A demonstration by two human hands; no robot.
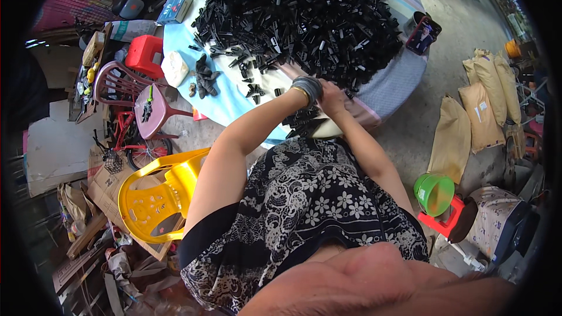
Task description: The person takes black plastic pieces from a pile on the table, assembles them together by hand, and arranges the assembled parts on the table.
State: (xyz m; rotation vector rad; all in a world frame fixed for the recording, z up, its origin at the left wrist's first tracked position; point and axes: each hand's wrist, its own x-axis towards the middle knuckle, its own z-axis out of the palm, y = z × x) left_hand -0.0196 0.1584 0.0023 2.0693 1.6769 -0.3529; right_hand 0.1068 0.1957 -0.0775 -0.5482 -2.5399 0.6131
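A big heap of small black plastic pieces [298, 17] covers most of the round table. Both my hands meet at the heap's near edge. Grey bands [308, 89] circle my left wrist, and the left hand beyond them is largely hidden. My right hand [332, 99] is close beside that wrist, its fingers turned away from view. Whether either hand holds a piece cannot be made out. More black pieces [303, 122] lie just below my hands at the table's near edge, and loose ones [255, 90] are scattered to the left.
Dark gloves [205, 76], a white crumpled bundle [174, 69] and a blue box [174, 10] sit at the table's left; a phone [422, 35] leans at its right. Around stand a yellow chair [158, 202], a pink chair [153, 105], a green bucket [433, 193] and brown sacks [451, 134].
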